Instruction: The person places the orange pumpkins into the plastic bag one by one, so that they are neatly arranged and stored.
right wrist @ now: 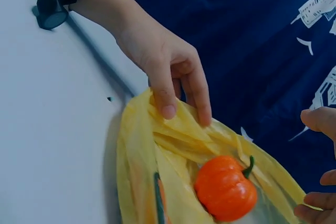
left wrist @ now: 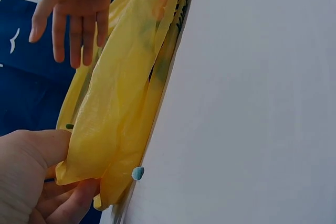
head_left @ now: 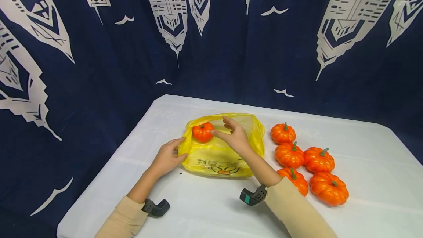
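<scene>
A yellow plastic bag [head_left: 214, 164] lies mouth-up on the white table, with one small orange pumpkin [head_left: 202, 133] inside it at the left. My left hand [head_left: 167, 158] pinches the bag's left edge between thumb and fingers, as the left wrist view also shows. Over the bag's opening hovers my right hand [head_left: 237, 137], its fingers apart and nothing held. Its thumb overlaps the pumpkin's right side in the head view. The right wrist view shows the pumpkin's green stem [right wrist: 249, 167] pointing toward that hand.
Several more orange pumpkins stand grouped right of the bag, among them a front one [head_left: 328, 189] and a back one [head_left: 283, 133]. My right forearm passes close to them. A dark blue curtain [head_left: 231, 65] with white building prints hangs behind the table [head_left: 373, 164].
</scene>
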### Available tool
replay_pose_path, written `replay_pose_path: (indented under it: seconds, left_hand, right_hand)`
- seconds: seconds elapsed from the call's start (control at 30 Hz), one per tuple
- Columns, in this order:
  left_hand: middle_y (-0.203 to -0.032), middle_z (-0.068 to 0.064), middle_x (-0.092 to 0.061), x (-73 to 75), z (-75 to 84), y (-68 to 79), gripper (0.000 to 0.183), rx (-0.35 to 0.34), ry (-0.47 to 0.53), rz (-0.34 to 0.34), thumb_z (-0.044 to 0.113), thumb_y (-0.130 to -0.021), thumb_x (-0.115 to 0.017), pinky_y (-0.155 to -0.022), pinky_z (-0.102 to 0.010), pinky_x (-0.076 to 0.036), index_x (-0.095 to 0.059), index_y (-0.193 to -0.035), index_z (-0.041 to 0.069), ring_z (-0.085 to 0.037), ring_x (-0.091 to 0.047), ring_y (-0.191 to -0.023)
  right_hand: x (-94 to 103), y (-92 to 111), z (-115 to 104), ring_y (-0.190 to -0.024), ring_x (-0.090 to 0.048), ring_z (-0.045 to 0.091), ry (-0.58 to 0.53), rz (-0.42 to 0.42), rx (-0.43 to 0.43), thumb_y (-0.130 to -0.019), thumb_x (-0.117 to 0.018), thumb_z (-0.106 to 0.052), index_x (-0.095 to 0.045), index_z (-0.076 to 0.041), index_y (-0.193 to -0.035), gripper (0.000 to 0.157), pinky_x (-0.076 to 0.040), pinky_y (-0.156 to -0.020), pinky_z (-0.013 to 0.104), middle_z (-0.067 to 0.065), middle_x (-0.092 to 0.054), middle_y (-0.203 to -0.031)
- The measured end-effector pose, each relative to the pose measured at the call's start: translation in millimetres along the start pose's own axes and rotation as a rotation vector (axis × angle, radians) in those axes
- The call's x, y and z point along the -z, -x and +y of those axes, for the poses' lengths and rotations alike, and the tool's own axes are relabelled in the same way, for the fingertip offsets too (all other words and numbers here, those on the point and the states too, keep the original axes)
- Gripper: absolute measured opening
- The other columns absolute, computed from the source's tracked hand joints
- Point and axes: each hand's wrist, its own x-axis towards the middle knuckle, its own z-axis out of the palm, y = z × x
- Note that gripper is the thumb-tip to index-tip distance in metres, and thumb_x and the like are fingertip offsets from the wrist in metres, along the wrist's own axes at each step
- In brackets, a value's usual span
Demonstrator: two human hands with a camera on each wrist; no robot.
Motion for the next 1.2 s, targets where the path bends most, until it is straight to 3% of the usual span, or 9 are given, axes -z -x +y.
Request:
replay_pose_path:
  seconds: [0.27,0.5,0.8,1.2]
  left_hand:
    - [-0.132,-0.024,-0.055,0.6,-2.0,2.4,0.056,0.011,-0.002,-0.002,0.008,-0.085,-0.073,-0.086,-0.042,-0.055,-0.053,-0.136,-0.005,-0.036,-0.063,-0.104]
    - [-0.132,-0.023,-0.055,-0.1,-2.6,2.6,0.057,0.011,-0.006,0.002,0.008,-0.084,-0.074,-0.086,-0.042,-0.055,-0.053,-0.136,-0.005,-0.035,-0.063,-0.103]
    - [-0.132,-0.024,-0.055,-1.0,-1.7,1.7,0.057,0.01,0.011,-0.002,0.007,-0.084,-0.073,-0.085,-0.041,-0.056,-0.052,-0.136,-0.006,-0.035,-0.063,-0.104]
    - [-0.131,-0.024,-0.055,-1.2,-1.3,0.7,0.056,0.016,0.011,-0.002,0.007,-0.084,-0.073,-0.084,-0.04,-0.056,-0.052,-0.135,-0.006,-0.035,-0.064,-0.103]
  right_hand:
    - [33.8,1.1,-4.4,-0.133,-0.041,0.032,0.05,0.003,-0.023,-0.086,-0.075,-0.034,-0.042,-0.008,-0.148,0.075,-0.037,-0.109,0.047,0.015,-0.045,-0.146]
    - [69.5,-2.9,-3.0,-0.131,-0.045,0.033,0.069,-0.05,0.05,-0.088,-0.073,-0.03,-0.05,-0.005,-0.142,0.064,-0.035,-0.11,0.047,0.017,-0.048,-0.144]
    - [105.1,-7.7,-3.2,-0.13,-0.046,0.034,0.135,-0.04,0.039,-0.089,-0.071,-0.033,-0.05,-0.004,-0.141,0.063,-0.041,-0.106,0.049,0.018,-0.05,-0.142]
    - [150.3,-10.0,9.1,-0.128,-0.047,0.035,0.204,0.029,-0.063,-0.089,-0.069,-0.043,-0.049,-0.003,-0.14,0.068,-0.039,-0.106,0.052,0.02,-0.051,-0.139]
